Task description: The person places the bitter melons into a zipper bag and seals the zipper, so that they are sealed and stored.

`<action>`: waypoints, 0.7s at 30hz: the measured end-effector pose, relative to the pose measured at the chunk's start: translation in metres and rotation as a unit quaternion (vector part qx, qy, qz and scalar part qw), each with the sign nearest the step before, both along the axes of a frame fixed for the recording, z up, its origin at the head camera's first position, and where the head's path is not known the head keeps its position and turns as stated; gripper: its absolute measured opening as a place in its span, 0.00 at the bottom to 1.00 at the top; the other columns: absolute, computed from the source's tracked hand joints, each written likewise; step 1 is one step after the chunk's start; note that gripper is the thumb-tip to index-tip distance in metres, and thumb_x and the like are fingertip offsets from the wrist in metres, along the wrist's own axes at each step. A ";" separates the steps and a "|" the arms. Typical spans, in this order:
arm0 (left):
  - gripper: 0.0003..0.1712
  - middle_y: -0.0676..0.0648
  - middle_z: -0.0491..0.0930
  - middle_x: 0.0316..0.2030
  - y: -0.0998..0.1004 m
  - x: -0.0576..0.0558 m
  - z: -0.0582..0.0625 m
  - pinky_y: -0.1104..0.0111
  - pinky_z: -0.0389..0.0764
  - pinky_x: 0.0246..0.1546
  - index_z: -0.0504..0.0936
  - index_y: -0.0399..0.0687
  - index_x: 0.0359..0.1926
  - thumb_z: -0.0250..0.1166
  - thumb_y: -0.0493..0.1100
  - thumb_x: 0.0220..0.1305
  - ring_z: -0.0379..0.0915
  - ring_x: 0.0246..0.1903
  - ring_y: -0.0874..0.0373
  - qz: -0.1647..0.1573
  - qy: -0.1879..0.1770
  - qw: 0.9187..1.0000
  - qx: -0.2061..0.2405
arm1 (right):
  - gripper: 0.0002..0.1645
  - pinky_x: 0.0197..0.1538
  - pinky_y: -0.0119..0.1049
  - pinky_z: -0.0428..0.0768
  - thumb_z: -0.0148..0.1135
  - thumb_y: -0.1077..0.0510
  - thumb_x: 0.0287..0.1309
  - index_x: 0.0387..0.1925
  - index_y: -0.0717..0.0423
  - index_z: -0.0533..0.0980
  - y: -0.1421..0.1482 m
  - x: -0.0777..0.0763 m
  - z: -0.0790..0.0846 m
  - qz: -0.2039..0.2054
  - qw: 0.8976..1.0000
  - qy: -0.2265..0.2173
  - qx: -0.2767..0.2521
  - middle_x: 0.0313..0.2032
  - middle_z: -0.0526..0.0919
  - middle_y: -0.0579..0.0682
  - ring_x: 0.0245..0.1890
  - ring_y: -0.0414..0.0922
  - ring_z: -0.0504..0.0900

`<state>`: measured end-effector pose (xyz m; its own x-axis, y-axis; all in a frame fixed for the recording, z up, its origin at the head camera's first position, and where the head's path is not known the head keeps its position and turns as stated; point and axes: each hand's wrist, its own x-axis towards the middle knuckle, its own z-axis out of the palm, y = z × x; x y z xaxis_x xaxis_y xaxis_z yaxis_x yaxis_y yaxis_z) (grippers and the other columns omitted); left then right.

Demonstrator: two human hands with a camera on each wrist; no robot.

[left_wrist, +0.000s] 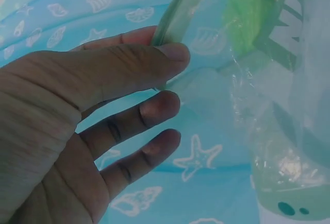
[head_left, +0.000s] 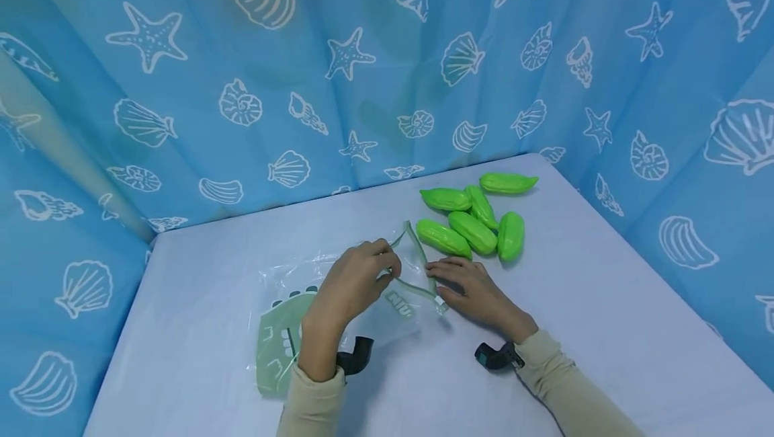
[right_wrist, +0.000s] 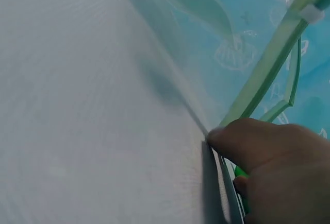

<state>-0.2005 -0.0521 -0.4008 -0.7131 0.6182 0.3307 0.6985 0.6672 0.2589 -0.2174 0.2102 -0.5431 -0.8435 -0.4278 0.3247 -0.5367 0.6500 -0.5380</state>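
We see the clear zip bag on the white table, near the green pods, and we think it will be light, floppy and a bit slippery. The left hand pinches its green rim between thumb and pointing finger, other fingers spread and holding nothing, while the right hand seems to hold the other side, fingers bent nearly closed. We'd best grip that rim, which looks stiffer, because the thin sides could crumple.
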 end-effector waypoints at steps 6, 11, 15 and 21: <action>0.08 0.53 0.81 0.39 -0.001 0.000 -0.004 0.68 0.81 0.38 0.87 0.50 0.35 0.75 0.33 0.56 0.78 0.36 0.58 -0.023 -0.007 1.000 -0.007 | 0.17 0.49 0.45 0.82 0.64 0.64 0.64 0.54 0.58 0.81 0.003 -0.002 0.017 -0.026 0.995 0.037 -0.084 0.49 0.85 0.51 0.47 0.48 0.83; 0.10 0.52 0.81 0.39 -0.002 -0.002 -0.005 0.67 0.81 0.39 0.87 0.49 0.34 0.76 0.32 0.54 0.79 0.37 0.56 -0.019 0.002 1.000 0.006 | 0.13 0.36 0.42 0.82 0.65 0.63 0.65 0.50 0.61 0.81 0.011 -0.017 0.040 -0.109 0.985 0.078 -0.106 0.41 0.85 0.51 0.36 0.45 0.82; 0.09 0.52 0.81 0.39 0.002 -0.004 -0.007 0.68 0.81 0.39 0.87 0.49 0.35 0.76 0.33 0.55 0.79 0.37 0.57 -0.032 0.004 0.999 0.012 | 0.15 0.40 0.45 0.81 0.65 0.58 0.66 0.50 0.61 0.82 0.019 -0.027 0.052 -0.142 0.986 0.054 -0.070 0.43 0.84 0.52 0.38 0.48 0.82; 0.10 0.54 0.80 0.39 0.006 -0.007 -0.006 0.68 0.81 0.40 0.87 0.50 0.36 0.76 0.32 0.55 0.79 0.39 0.58 -0.029 0.005 0.999 0.017 | 0.16 0.45 0.49 0.79 0.66 0.55 0.65 0.49 0.62 0.82 0.025 -0.042 0.062 -0.135 0.990 0.043 -0.011 0.45 0.83 0.56 0.43 0.53 0.80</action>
